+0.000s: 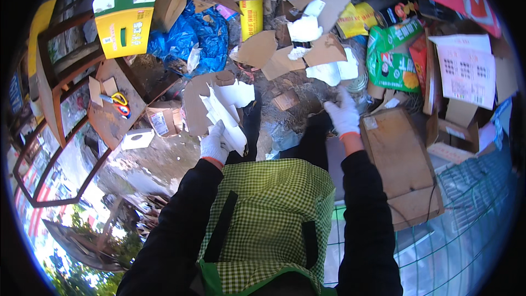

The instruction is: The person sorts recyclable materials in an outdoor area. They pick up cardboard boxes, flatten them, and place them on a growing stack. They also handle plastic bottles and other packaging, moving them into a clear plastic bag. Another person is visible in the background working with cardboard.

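My left hand (214, 143), in a white glove, is closed around a sheaf of white card pieces (223, 118). A torn grey-brown cardboard piece (195, 104) sits just beyond it; whether it too is held I cannot tell. To the right, my right hand (344, 114), gloved the same way, reaches forward with its fingers apart and nothing visible in them. Beyond its fingertips are crumpled white paper pieces (327, 73) and torn brown cardboard (326, 50) on the ground.
A flattened brown carton (402, 159) lies by my right forearm. Green packaging (392, 57) and an open box (455, 131) are farther right. A blue plastic bag (192, 35) is at the far left, near a yellow carton (124, 22). Scissors (119, 104) rest on a wooden board (112, 123).
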A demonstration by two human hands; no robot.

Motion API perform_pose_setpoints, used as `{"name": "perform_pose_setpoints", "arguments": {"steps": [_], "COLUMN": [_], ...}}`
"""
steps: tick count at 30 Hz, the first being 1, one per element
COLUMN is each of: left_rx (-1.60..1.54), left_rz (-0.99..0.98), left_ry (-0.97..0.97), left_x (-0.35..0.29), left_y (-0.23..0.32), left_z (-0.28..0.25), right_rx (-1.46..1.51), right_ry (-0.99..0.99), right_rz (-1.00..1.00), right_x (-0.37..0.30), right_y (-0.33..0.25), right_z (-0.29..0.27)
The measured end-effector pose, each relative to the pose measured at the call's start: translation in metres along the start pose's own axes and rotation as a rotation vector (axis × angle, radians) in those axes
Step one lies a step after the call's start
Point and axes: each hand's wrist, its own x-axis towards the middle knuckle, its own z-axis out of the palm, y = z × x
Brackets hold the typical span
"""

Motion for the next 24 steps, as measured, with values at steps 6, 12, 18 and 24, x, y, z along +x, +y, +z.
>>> {"name": "perform_pose_setpoints", "arguments": {"steps": [6, 12, 18, 24], "left_rx": [0.005, -0.173, -0.138, -0.500], "left_rz": [-0.017, -0.104, -0.196, -0.281], "left_ry": [0.031, -0.040, -0.370, -0.271], "left_x": [-0.013, 0.004, 0.028, 0.039], "left_y": [-0.046, -0.122, -0.125, -0.113], "left_z": [0.013, 0.029, 0.020, 0.019], "right_rx": [-0.235, 0.198, 0.242, 0.507], "right_ry": [0.186, -0.243, -0.293, -0.894], "right_rz": [-0.087, 0.113, 0.013, 0.681], "right_x": [0.156, 0.187, 0.014, -0.054], "right_y": [0.043, 0.042, -0.010, -0.030], "right_z": [-0.022, 0.051, 0.133, 0.122]}}
